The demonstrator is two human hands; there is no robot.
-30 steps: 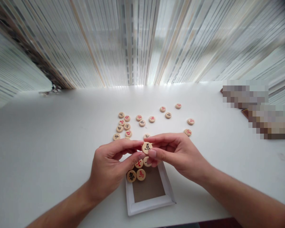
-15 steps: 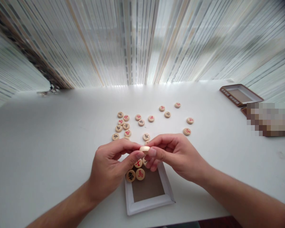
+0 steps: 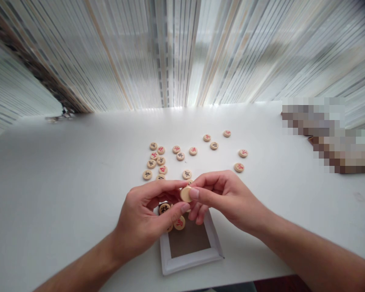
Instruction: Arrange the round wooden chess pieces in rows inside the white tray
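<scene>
A round wooden piece (image 3: 186, 194), its blank face toward me, is pinched between the thumb and fingers of my right hand (image 3: 228, 198). My left hand (image 3: 142, 211) curves round the piece's left side, thumb below and index finger above, apparently touching its edge. Both hands hover over the far part of a white-rimmed box (image 3: 194, 261) with a brown bottom. Inside it at the far left lie several pieces, among them a red-marked piece (image 3: 179, 222) and a black-marked piece (image 3: 164, 209); my hands hide others.
Several round pieces with red or black characters lie scattered beyond my hands, such as a black-marked one (image 3: 147, 174) and a red-marked one (image 3: 239, 167). Blurred brown objects (image 3: 337, 156) sit at the right of the white table (image 3: 63, 182). A striped curtain (image 3: 134, 52) hangs behind.
The held piece has tilted from edge-on so that its blank face shows. My left thumb has shifted right and a little down, and the fingers of my left hand are slightly farther apart.
</scene>
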